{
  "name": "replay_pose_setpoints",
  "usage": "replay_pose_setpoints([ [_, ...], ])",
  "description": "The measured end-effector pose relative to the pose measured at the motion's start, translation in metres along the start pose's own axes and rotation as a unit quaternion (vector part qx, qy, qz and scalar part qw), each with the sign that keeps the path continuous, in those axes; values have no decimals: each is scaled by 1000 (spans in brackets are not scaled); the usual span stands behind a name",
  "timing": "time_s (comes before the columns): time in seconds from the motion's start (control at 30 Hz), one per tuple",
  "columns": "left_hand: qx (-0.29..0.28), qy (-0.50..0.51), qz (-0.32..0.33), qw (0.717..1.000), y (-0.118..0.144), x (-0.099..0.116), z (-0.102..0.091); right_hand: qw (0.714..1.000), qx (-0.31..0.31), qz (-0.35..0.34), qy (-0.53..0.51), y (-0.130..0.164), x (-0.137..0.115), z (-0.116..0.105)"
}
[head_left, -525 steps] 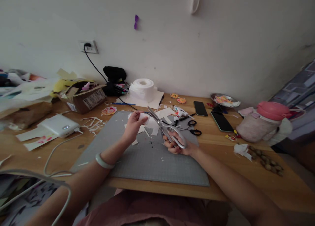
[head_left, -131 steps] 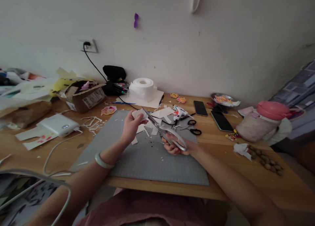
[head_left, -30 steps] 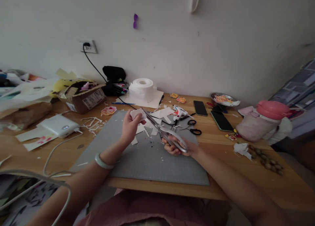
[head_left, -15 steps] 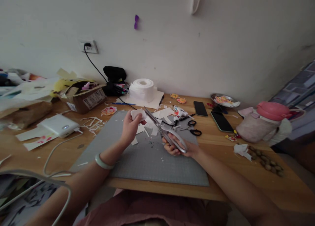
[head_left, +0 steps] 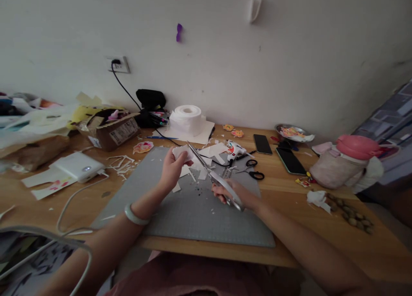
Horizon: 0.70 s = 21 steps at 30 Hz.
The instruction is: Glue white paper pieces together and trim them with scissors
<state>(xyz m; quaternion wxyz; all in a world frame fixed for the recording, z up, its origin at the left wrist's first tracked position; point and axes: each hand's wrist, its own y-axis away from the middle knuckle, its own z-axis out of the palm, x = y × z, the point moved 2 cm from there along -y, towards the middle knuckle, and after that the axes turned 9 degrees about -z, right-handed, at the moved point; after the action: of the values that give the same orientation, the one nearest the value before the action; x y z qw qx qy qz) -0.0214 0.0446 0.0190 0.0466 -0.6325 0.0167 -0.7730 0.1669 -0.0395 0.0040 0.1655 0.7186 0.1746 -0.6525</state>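
Note:
My left hand pinches a small white piece of paper above the grey cutting mat. A pale bangle sits on that wrist. In my right hand are large silver scissors, their blades pointing up and left, with the tips close beside the paper. Whether the blades touch the paper I cannot tell. Below and behind the hands, white paper scraps lie on the mat. Black-handled scissors and a white glue gun rest to the right of them.
Two phones and a metal bowl are at the back right, near a pink-lidded bottle. Behind the mat stands a white tissue roll. To the left are a cardboard box and a power bank with a cable.
The silver scissors have turned in my right hand, so their handles appear narrower. The paper in my left hand has tilted slightly. The whole view has shifted a little.

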Motion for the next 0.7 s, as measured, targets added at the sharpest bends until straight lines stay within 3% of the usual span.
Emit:
replay_pose_setpoints([
  [0.17, -3, -4, 0, 1000, 1, 2, 1, 995, 37, 2, -93, 2, 5, -3],
  [0.37, -5, 2, -6, 1000, 3, 3, 3, 983, -62, 53, -163, 6, 9, -2],
  [0.5, -10, -1, -2, 1000, 2, 2, 3, 977, -128, 63, -156, 8, 9, -2],
  [0.7, -18, -2, -4, 1000, 3, 3, 4, 959, -142, 38, -243, 9, 8, 3],
])
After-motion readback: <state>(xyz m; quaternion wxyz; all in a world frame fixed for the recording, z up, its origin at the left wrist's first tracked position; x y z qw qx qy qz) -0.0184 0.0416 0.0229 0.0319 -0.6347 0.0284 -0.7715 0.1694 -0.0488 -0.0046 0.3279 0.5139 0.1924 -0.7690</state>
